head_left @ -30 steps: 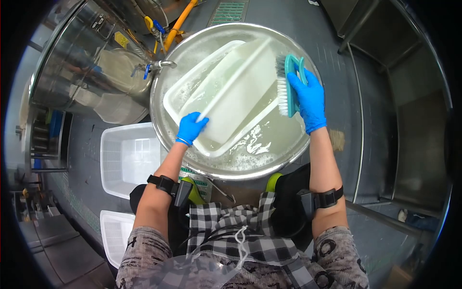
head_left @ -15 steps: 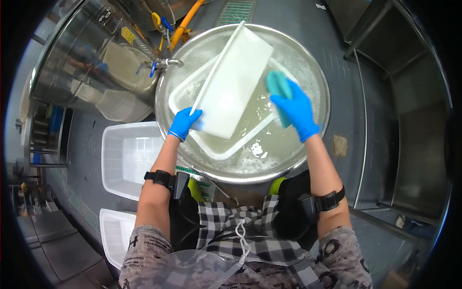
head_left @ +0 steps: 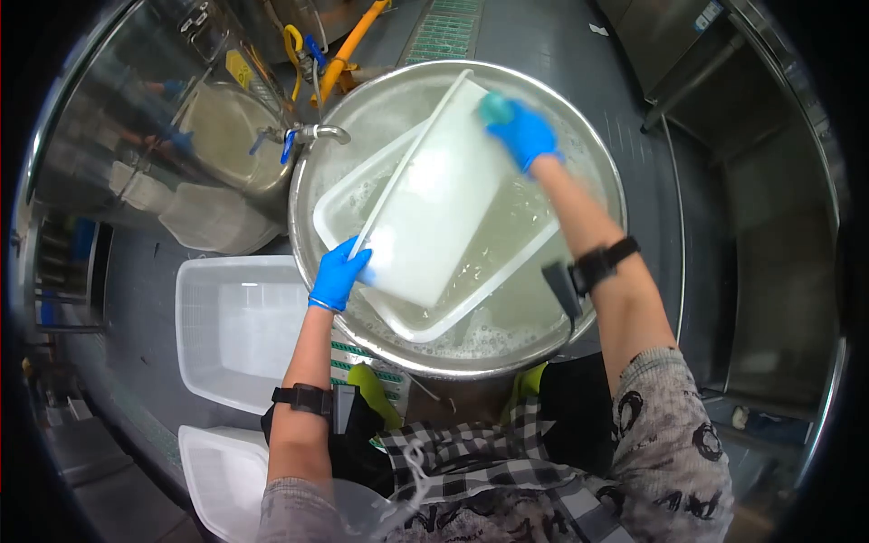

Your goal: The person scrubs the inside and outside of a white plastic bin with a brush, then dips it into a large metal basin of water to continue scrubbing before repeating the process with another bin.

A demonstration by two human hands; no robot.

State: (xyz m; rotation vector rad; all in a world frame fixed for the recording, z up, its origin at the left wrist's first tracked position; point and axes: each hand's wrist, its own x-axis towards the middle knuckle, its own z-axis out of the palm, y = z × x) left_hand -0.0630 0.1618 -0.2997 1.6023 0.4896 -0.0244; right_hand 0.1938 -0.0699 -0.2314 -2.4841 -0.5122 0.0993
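From my end, I see the left hand (head_left: pixel 337 276) with its grip pinching the lower end of the rim of a white tub (head_left: pixel 430 217), which stands tipped on its side in the round metal basin (head_left: pixel 457 371). The right hand (head_left: pixel 527 138) has its grip closed around the teal brush (head_left: pixel 495 109); both are blurred, so I can't say for sure whether the bristles touch. Half a second ago I had that brush out over the water (head_left: pixel 514 222), to the right of the tub; now it has gone up to the tub's far right corner, with the right arm stretched further forward. The left hand has kept its hold at the same end. A second tub (head_left: pixel 415 334) sits in the water beneath, its rim showing around the tipped one, as it did earlier.
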